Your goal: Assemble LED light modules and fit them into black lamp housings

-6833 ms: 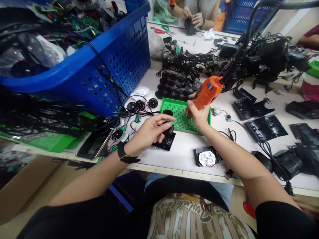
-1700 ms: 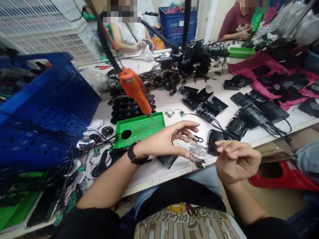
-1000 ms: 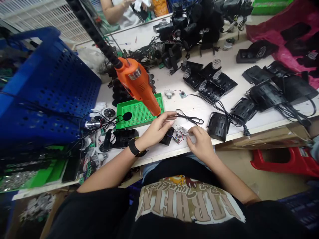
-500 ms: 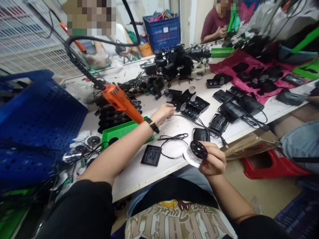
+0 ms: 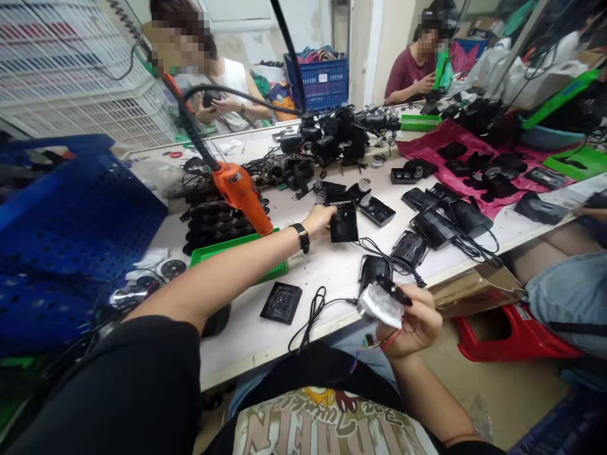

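Stretched out over the table, my left hand pinches the edge of a black plastic housing, which is tilted up with its hollow side towards me. Near the table's front edge, my right hand grips a black disc with a whitish, film-like piece on it. Thin coloured wires hang below that part. Just behind it lies a black unit with a cord. A square black frame and a looped black cable lie between my arms.
An orange electric screwdriver hangs above a green tray. Several black housings lie on the right, beside a pink sheet. A blue crate stands on the left. Two co-workers sit across the table; another person's leg is at the right.
My left hand has picked up a black housing from the group and tilted it up. My right hand has turned the disc, so its whitish side and wires show. The view has shifted slightly.
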The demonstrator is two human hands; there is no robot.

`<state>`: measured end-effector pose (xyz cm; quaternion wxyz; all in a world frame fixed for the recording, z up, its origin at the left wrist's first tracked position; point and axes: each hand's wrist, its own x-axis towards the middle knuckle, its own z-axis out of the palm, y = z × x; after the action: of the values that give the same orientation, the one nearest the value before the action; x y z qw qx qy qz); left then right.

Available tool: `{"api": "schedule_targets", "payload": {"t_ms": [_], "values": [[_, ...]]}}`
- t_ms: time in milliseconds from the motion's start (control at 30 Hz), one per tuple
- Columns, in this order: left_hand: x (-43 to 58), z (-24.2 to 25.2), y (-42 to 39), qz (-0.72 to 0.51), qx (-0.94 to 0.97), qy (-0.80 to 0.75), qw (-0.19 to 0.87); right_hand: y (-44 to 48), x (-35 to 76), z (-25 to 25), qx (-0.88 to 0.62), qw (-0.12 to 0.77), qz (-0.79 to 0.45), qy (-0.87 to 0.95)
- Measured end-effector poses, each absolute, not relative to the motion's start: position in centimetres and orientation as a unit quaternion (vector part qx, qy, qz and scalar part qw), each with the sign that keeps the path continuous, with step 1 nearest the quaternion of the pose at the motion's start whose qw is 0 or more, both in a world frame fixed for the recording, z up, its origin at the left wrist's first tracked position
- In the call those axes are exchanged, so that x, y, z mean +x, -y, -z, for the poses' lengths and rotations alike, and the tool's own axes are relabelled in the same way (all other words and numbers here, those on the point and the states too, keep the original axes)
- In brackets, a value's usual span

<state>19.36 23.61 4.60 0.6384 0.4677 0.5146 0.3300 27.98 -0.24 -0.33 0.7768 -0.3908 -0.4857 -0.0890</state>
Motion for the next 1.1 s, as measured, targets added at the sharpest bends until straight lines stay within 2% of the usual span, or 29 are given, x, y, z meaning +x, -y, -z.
{"api": "schedule_targets", "payload": {"t_ms": [133, 233, 367, 467, 567, 633, 900, 1100], "values": [[14.8, -6.9, -20.1, -0.392, 0.419, -0.511, 0.640, -1.3, 27.3, -2.2, -0.403, 0.794, -0.024, 0.454], [10.8, -7.8, -15.3, -0.382, 0.363, -0.512, 0.678, -2.1, 26.2, -2.9, -0.381, 0.782, -0.126, 0.477], [5.7, -7.4, -8.8, -0.297, 0.235, -0.442, 0.813, -2.0, 24.7, -2.8, -0.385, 0.699, -0.255, 0.546], [3.2, -6.1, -5.4, -0.327, 0.209, -0.402, 0.829, -1.8, 23.5, -2.9, -0.418, 0.595, -0.315, 0.610], [2.2, -4.6, -3.4, -0.393, 0.189, -0.417, 0.798, -2.0, 22.2, -3.5, -0.440, 0.500, -0.326, 0.671], [2.1, -3.8, -2.6, -0.422, 0.177, -0.426, 0.780, -2.3, 21.3, -4.0, -0.442, 0.466, -0.316, 0.698], [1.5, -2.9, -1.1, -0.449, 0.217, -0.406, 0.766, -3.2, 19.5, -4.4, -0.445, 0.401, -0.281, 0.750], [1.3, -3.5, -0.7, -0.491, 0.134, -0.359, 0.782, -3.6, 19.1, -4.4, -0.448, 0.372, -0.299, 0.756]]}}
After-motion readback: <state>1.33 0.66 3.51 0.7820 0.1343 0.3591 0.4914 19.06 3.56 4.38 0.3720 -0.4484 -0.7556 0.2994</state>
